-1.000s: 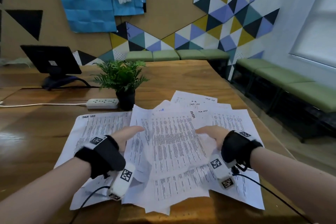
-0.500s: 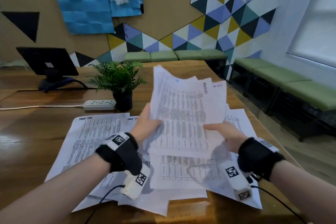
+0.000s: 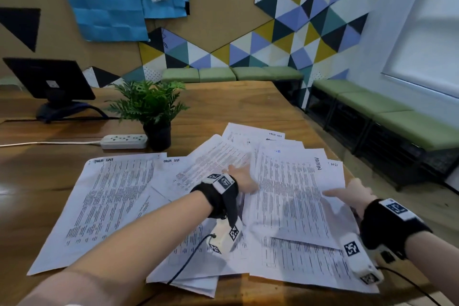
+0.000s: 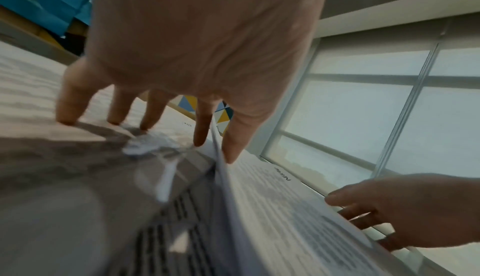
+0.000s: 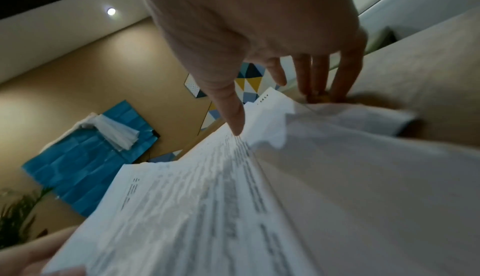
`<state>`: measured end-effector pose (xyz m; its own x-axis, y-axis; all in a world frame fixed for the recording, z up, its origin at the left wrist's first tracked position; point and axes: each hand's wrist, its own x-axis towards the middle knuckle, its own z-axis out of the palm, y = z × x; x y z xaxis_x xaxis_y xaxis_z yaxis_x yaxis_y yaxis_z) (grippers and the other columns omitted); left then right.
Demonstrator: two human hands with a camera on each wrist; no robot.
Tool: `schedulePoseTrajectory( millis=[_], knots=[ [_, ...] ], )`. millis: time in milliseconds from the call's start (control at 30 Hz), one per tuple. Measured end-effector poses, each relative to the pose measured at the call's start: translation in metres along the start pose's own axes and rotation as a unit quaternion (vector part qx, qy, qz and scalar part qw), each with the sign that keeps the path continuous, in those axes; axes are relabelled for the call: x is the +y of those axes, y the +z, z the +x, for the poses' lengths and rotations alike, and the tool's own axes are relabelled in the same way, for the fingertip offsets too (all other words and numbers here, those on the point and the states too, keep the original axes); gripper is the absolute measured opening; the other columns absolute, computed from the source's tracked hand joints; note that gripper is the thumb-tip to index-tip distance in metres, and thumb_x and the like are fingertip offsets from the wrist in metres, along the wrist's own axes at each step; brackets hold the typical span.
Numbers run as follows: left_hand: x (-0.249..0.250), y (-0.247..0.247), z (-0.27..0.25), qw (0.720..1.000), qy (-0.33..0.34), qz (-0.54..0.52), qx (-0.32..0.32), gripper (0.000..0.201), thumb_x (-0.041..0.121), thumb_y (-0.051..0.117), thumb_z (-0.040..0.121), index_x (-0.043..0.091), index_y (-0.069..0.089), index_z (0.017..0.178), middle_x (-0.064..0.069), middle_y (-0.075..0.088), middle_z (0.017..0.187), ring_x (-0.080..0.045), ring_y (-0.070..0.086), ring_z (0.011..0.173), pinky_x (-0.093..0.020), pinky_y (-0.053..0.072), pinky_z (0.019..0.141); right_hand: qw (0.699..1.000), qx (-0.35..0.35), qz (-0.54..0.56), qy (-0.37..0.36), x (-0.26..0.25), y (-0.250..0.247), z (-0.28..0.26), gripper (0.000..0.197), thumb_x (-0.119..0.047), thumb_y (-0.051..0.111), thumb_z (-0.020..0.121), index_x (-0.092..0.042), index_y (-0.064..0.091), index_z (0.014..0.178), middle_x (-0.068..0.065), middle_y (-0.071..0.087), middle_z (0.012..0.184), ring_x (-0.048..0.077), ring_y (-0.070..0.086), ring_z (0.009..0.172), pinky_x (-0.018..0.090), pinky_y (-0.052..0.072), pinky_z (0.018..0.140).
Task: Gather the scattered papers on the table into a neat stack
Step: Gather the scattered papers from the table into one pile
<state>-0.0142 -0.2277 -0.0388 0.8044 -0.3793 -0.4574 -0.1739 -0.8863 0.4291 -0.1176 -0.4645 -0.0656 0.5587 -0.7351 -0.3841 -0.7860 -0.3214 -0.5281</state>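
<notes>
Printed white papers lie scattered and overlapping on the wooden table (image 3: 223, 107). Two large sheets (image 3: 106, 201) lie flat at the left, and more fan out at the far side (image 3: 248, 134) and near the front edge (image 3: 310, 266). Between my hands a bundle of sheets (image 3: 290, 194) (image 4: 298, 208) (image 5: 207, 198) lies low over the pile. My left hand (image 3: 244, 179) (image 4: 215, 140) pinches its left edge, thumb on top and index finger below. My right hand (image 3: 347, 194) (image 5: 259, 99) holds its right edge, thumb on top and fingers underneath.
A potted plant (image 3: 154, 112) and a white power strip (image 3: 124, 141) stand just beyond the papers at the left. A dark monitor (image 3: 49, 79) sits at the far left. The table's right edge runs close by my right hand, with green benches (image 3: 397, 112) beyond.
My hands lifted a bundle from the pile and held it upright half a second ago. Now it is lowered nearly flat, further right, over the other sheets.
</notes>
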Motion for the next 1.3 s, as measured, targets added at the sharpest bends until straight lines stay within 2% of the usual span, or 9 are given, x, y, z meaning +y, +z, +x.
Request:
schedulePoseTrajectory(
  millis=[167, 400, 633, 767, 900, 1000, 1067, 1167, 1300],
  knots=[
    [0.000, -0.007, 0.000, 0.988, 0.062, -0.141, 0.003, 0.058, 0.021, 0.052, 0.094, 0.007, 0.030, 0.146, -0.014, 0.044, 0.145, -0.032, 0.044, 0.133, -0.037, 0.036, 0.109, 0.972, -0.108, 0.206, 0.015, -0.017, 0.001, -0.006, 0.025, 0.002, 0.067, 0.079, 0.005, 0.064, 0.103, 0.021, 0.063, 0.105, 0.033, 0.059, 0.079, 0.038, 0.047, 0.070],
    [-0.043, -0.033, 0.013, 0.982, -0.036, 0.016, 0.186, 0.046, 0.019, 0.047, 0.089, 0.015, 0.043, 0.135, -0.013, 0.043, 0.140, -0.034, 0.040, 0.131, -0.048, 0.037, 0.107, 0.974, -0.081, 0.210, -0.022, -0.019, 0.006, -0.017, 0.023, 0.008, 0.054, 0.083, 0.013, 0.060, 0.105, 0.025, 0.066, 0.098, 0.040, 0.064, 0.083, 0.040, 0.056, 0.069],
    [-0.093, -0.050, 0.016, 0.982, -0.144, 0.065, 0.108, 0.087, 0.046, 0.062, 0.082, 0.007, 0.020, 0.148, -0.020, 0.018, 0.154, -0.039, 0.025, 0.141, -0.046, 0.033, 0.111, 0.959, -0.106, 0.258, -0.042, -0.011, 0.009, -0.013, 0.020, 0.001, 0.048, 0.092, 0.004, 0.057, 0.110, 0.020, 0.066, 0.103, 0.037, 0.062, 0.095, 0.049, 0.049, 0.090],
    [-0.081, -0.050, 0.008, 0.993, -0.076, -0.070, 0.059, 0.044, 0.018, 0.045, 0.094, -0.006, 0.040, 0.131, -0.023, 0.060, 0.101, -0.033, 0.064, 0.087, -0.037, 0.051, 0.066, 0.943, -0.178, 0.280, 0.019, -0.012, 0.016, -0.013, 0.020, -0.007, 0.050, 0.092, 0.003, 0.059, 0.107, 0.025, 0.066, 0.102, 0.040, 0.064, 0.091, 0.044, 0.054, 0.077],
    [-0.060, -0.039, -0.001, 0.994, 0.007, -0.101, 0.043, 0.032, 0.000, 0.033, 0.097, -0.011, 0.052, 0.120, -0.029, 0.055, 0.125, -0.039, 0.056, 0.116, -0.043, 0.044, 0.088, 0.948, -0.201, 0.248, -0.004, -0.020, 0.022, -0.014, 0.039, -0.009, 0.069, 0.080, 0.003, 0.063, 0.117, 0.025, 0.066, 0.117, 0.043, 0.062, 0.108, 0.047, 0.048, 0.097],
    [-0.050, -0.022, 0.004, 0.984, 0.045, -0.173, 0.012, 0.029, -0.005, 0.034, 0.089, 0.010, 0.039, 0.065, -0.009, 0.037, 0.065, -0.020, 0.037, 0.052, -0.034, 0.029, 0.051, 0.944, -0.215, 0.247, -0.034, -0.027, 0.022, -0.026, 0.036, 0.004, 0.065, 0.081, 0.005, 0.061, 0.117, 0.023, 0.065, 0.118, 0.038, 0.064, 0.094, 0.041, 0.056, 0.079],
    [-0.047, -0.016, 0.003, 0.978, 0.047, -0.201, 0.022, 0.027, 0.005, 0.041, 0.092, 0.013, 0.039, 0.066, -0.005, 0.033, 0.061, -0.018, 0.031, 0.048, -0.027, 0.026, 0.048, 0.943, -0.189, 0.266, -0.060, -0.027, 0.022, -0.029, 0.039, 0.016, 0.058, 0.080, 0.010, 0.058, 0.118, 0.028, 0.063, 0.117, 0.038, 0.061, 0.089, 0.039, 0.054, 0.069],
    [-0.056, -0.024, -0.002, 0.983, 0.042, -0.101, 0.146, 0.031, 0.034, 0.042, 0.096, 0.009, 0.060, 0.102, -0.012, 0.064, 0.098, -0.029, 0.061, 0.091, -0.033, 0.049, 0.081, 0.931, -0.150, 0.315, -0.106, -0.023, 0.011, -0.031, 0.041, 0.021, 0.053, 0.078, 0.005, 0.058, 0.116, 0.028, 0.065, 0.111, 0.036, 0.063, 0.079, 0.038, 0.055, 0.062],
    [-0.102, -0.043, -0.007, 0.982, -0.061, 0.099, 0.148, 0.084, 0.067, 0.047, 0.078, 0.016, 0.033, 0.143, -0.014, 0.034, 0.146, -0.036, 0.030, 0.135, -0.052, 0.034, 0.107, 0.910, -0.123, 0.371, -0.138, -0.017, -0.012, -0.033, 0.038, 0.015, 0.049, 0.086, -0.007, 0.055, 0.117, 0.011, 0.070, 0.088, 0.029, 0.068, 0.070, 0.033, 0.057, 0.049]
  ],
)
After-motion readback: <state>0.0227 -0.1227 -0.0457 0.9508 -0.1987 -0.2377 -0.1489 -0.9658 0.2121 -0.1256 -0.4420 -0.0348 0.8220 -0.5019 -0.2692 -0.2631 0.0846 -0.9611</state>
